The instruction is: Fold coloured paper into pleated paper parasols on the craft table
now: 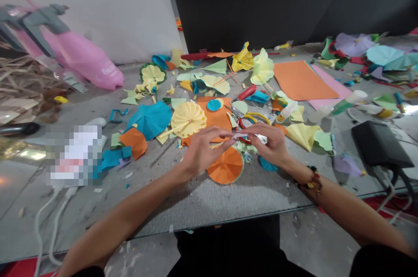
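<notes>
My left hand (204, 148) and my right hand (269, 142) meet over the middle of the table. Between their fingertips they pinch a small pale strip (241, 135), which looks like paper. Just beneath lies a round pleated orange paper piece (225, 166) with a light green edge. Behind my fingers, yellow-handled scissors (257, 116) rest by red handles that my right hand partly hides. Left of them sits a yellow pleated paper disc (188, 119) with a stick, beside a blue folded paper umbrella shape (150, 120).
Pink spray bottles (85, 57) stand at the back left. A blurred-out device (76, 150) with white cables lies at left. Orange paper sheets (302, 79) are at the back right, near small glue bottles (351, 102). A black power adapter (380, 144) sits at right.
</notes>
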`<state>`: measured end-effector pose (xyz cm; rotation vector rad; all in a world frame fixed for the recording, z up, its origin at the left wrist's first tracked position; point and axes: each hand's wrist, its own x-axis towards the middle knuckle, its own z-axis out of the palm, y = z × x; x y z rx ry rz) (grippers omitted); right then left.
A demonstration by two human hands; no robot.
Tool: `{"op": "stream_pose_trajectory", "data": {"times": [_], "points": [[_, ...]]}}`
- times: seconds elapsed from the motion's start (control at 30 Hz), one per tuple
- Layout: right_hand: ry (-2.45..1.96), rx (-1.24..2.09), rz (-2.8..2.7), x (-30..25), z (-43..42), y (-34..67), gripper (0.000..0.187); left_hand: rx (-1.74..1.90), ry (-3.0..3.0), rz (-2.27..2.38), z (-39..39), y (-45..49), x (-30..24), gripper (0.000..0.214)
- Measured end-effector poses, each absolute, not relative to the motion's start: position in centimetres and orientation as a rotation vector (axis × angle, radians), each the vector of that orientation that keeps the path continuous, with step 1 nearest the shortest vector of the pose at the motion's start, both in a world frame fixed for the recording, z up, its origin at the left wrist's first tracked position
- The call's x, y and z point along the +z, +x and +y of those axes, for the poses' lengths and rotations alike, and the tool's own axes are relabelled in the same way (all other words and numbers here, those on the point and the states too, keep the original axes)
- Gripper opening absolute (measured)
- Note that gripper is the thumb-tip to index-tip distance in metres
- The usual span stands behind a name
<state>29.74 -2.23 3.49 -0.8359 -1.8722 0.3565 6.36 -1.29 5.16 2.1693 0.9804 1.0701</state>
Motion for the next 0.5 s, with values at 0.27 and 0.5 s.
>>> {"op": "stream_pose_trajectory", "data": {"times": [0.27, 0.5], "points": [[-0.915, 0.241, -1.910, 3.8, -2.3, 30.0, 0.034, 0.899, 1.947, 0.826, 0.7, 7.0, 6.3, 0.020], [-1.068, 0.173, -1.935, 3.5, -1.8, 30.5, 0.029, 0.858, 1.820, 0.765, 1.6, 7.8, 6.0, 0.023]]}}
